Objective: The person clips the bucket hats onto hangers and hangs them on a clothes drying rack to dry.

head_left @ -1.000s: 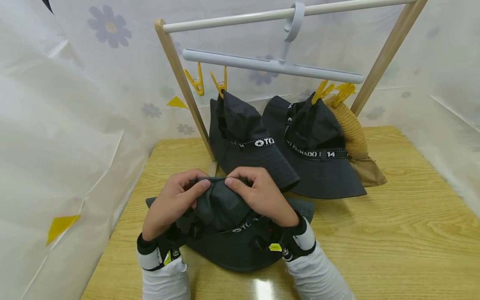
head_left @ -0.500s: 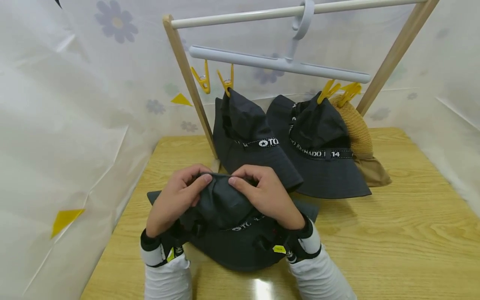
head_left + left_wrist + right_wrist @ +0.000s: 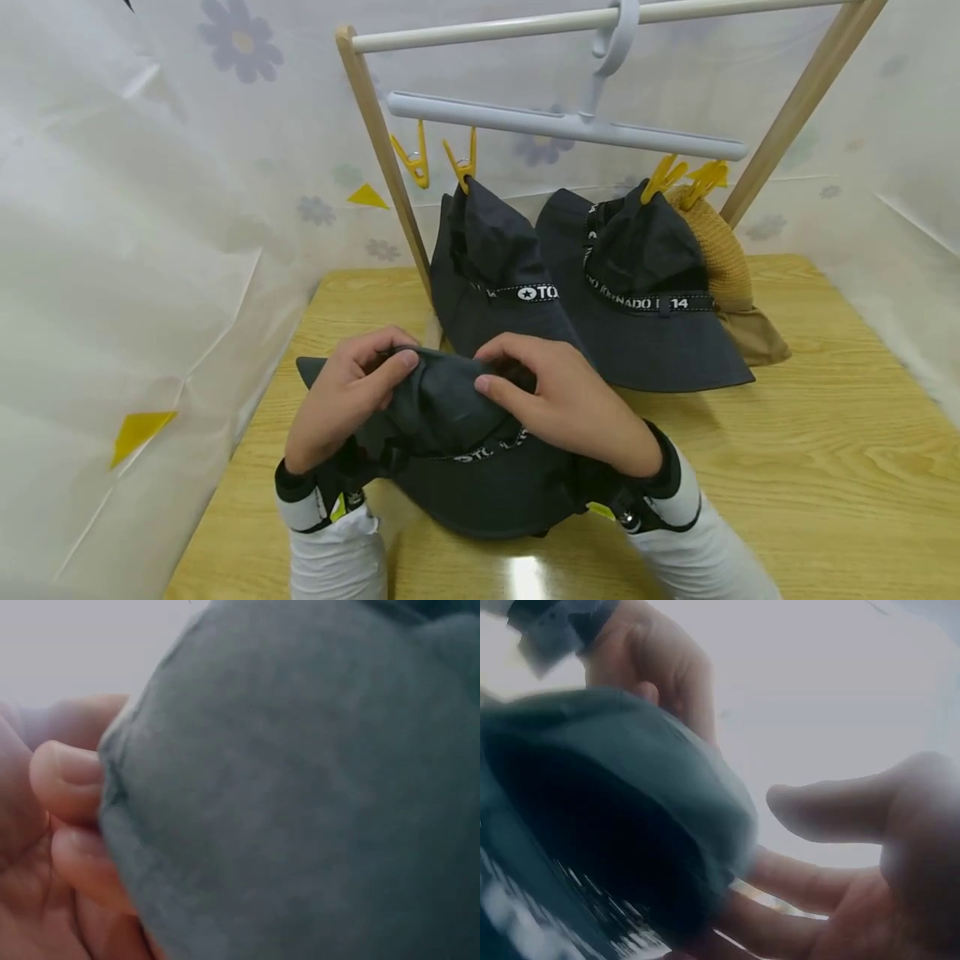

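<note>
A dark bucket hat (image 3: 465, 408) with a lettered band is held up by its crown over the front of the table. My left hand (image 3: 348, 392) pinches the top left of the crown between thumb and fingers; in the left wrist view the hat's fabric (image 3: 285, 787) fills most of the picture. On the other side is my right hand (image 3: 570, 400). Its thumb (image 3: 817, 810) stands off the hat in the right wrist view, while its fingers (image 3: 802, 885) extend against or behind the crown's far side; contact there is partly hidden.
Behind the hands, two dark bucket hats (image 3: 498, 242) (image 3: 660, 333) and a tan hat (image 3: 716, 242) hang from yellow clips on a pale hanger (image 3: 555, 123). One yellow clip (image 3: 412, 156) at the left holds nothing. The hanger's rod spans a wooden rack (image 3: 382, 158) on the table (image 3: 825, 467).
My right hand has loosened its pinch on the crown and shifted right, its thumb now off the fabric. My left hand keeps its grip. The head view has shifted slightly.
</note>
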`<action>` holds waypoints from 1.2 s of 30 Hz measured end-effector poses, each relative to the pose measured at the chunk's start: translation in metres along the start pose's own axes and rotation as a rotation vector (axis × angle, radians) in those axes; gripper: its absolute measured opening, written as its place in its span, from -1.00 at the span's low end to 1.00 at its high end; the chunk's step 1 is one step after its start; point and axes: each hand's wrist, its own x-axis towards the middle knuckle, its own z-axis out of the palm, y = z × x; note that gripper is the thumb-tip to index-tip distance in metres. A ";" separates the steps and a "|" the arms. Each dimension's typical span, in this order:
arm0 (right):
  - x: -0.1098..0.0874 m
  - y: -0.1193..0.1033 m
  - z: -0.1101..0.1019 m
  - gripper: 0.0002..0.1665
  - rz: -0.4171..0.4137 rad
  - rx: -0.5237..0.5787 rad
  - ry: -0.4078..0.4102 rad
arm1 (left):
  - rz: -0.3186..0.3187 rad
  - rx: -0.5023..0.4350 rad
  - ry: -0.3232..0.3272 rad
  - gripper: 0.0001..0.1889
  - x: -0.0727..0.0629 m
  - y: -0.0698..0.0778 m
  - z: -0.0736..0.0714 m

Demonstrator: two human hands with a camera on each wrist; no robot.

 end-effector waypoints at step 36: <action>0.095 -0.100 -0.061 -0.39 0.018 -0.425 -0.151 | 0.440 -0.219 0.090 -0.71 -0.036 0.004 -0.029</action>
